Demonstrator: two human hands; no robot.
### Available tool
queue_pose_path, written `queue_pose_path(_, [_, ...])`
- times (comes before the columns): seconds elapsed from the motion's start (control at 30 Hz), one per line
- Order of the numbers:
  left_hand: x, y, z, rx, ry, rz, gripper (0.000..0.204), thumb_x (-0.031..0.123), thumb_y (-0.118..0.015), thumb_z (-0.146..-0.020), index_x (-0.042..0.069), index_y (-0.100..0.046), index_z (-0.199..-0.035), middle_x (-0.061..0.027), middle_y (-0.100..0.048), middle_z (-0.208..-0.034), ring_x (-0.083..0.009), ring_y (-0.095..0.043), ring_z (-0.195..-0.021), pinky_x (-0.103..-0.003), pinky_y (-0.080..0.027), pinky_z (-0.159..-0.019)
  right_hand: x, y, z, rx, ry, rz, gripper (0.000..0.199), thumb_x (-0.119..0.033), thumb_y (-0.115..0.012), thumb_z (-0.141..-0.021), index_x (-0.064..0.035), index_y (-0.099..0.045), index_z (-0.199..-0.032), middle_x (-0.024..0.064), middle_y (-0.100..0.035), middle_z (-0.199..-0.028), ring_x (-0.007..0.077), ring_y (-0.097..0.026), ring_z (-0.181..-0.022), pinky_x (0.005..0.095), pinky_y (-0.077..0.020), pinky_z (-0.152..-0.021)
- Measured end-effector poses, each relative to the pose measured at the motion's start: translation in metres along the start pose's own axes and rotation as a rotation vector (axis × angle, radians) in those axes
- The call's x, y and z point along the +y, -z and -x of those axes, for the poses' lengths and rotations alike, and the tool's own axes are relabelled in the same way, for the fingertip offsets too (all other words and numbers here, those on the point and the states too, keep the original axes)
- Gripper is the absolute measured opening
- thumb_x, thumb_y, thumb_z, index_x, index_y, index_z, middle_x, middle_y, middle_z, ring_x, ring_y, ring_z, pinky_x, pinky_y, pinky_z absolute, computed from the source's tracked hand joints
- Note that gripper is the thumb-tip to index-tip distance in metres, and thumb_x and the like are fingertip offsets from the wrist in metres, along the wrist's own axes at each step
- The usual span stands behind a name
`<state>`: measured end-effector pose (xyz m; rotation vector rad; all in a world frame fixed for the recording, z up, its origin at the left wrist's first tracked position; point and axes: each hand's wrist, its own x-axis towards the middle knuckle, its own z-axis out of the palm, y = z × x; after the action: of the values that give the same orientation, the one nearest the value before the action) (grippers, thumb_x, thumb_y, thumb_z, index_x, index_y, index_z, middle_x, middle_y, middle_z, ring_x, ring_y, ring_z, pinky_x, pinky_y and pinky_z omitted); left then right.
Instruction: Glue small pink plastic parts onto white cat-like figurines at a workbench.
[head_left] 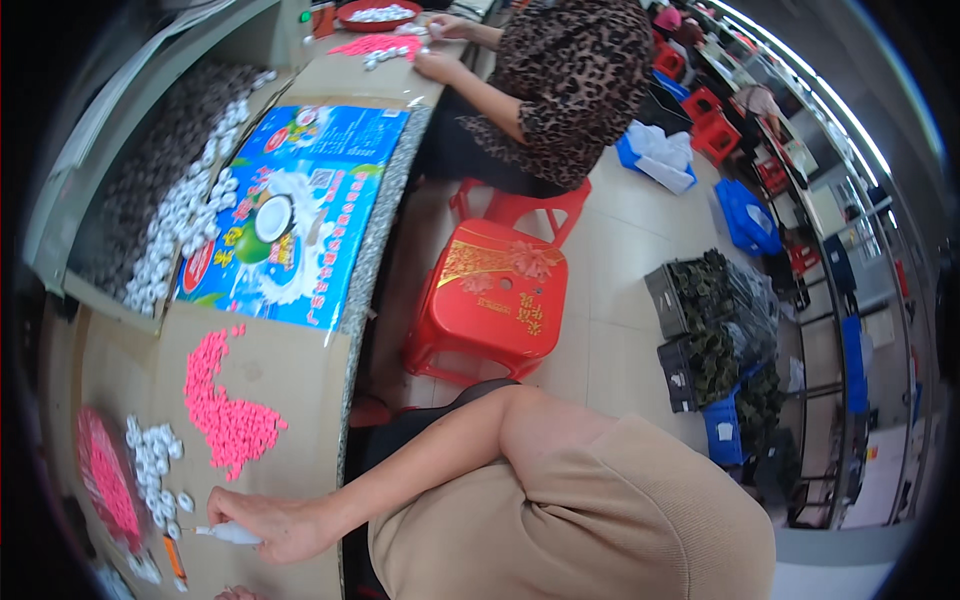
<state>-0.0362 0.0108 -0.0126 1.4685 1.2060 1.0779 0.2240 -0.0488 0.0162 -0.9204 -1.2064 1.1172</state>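
While the lower edge of the view cut off nearly all of the left hand, a sliver of it showed at 6 o'clock; could not tell whether its fingers were spread or closed, or on what. The right hand rested low over the desk, fingers closed around a small white bottle, its thin tip pointing to 9 o'clock. Far side of that grip hidden by the hand; whether the tip touched anything, unclear.

From the right hand: an orange stick lay at 9 o'clock, just beyond the tip, part of it hard to make out among white pieces. Most of those lay scattered at 10 o'clock, near a reddish container of pink bits, dim and warped toward the rim; dish or bag, not certain. A loose pink heap sat at 11 o'clock.

Farther off at 12 o'clock, a blue printed sheet covered the desk. At 1 o'clock, beyond a red stool, sat a co-worker, head out of frame.
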Motion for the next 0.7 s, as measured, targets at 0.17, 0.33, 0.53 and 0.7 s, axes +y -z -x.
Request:
queue_pose_path(0.17, [0.027, -0.058, -0.005, -0.655, 0.646, 1.433, 0.04, 0.032, -0.054, -0.091, 0.002, -0.047, -0.118, -0.0102, -0.052, -0.105, -0.0268, -0.051, -0.094, -0.041, -0.045, -0.077, -0.012, 0.004, -0.003, 0.016, 0.083, -0.086, 0.042, 0.003, -0.051, -0.069, -0.0025, -0.035, -0.108, 0.0161, -0.041, -0.103, 0.0322, -0.047, -0.096, 0.0413, -0.0402, -0.082])
queue_pose_path(0.33, [-0.028, -0.044, -0.02, -0.456, 0.49, 0.817, 0.044, 0.032, -0.058, -0.087, 0.003, -0.049, -0.118, -0.0096, -0.056, -0.105, -0.0239, -0.052, -0.096, -0.04, -0.045, -0.078, 0.017, 0.001, -0.017, 0.11, 0.246, 0.025, 0.041, -0.002, -0.053, -0.069, -0.0023, -0.037, -0.107, 0.0162, -0.039, -0.105, 0.0327, -0.044, -0.098, 0.0428, -0.038, -0.084])
queue_pose_path(0.53, [-0.035, -0.057, -0.022, -0.735, 0.753, 1.446, 0.029, 0.022, -0.056, -0.092, 0.004, -0.055, -0.114, -0.0075, -0.059, -0.108, -0.0199, -0.056, -0.091, -0.037, -0.048, -0.078, 0.021, 0.0, -0.026, 0.175, 0.361, 0.065, 0.039, -0.004, -0.054, -0.067, -0.0009, -0.042, -0.103, 0.0158, -0.041, -0.104, 0.0329, -0.044, -0.097, 0.0415, -0.0386, -0.085])
queue_pose_path(0.7, [0.06, -0.127, 0.023, -0.537, 0.85, 1.862, 0.021, 0.017, -0.056, -0.091, 0.004, -0.056, -0.108, -0.0055, -0.06, -0.101, -0.0134, -0.057, -0.085, -0.029, -0.048, -0.07, 0.017, -0.009, -0.024, 0.189, 0.372, 0.095, 0.039, -0.007, -0.055, -0.066, 0.0004, -0.049, -0.104, 0.0152, -0.044, -0.102, 0.0331, -0.046, -0.097, 0.0414, -0.0398, -0.085])
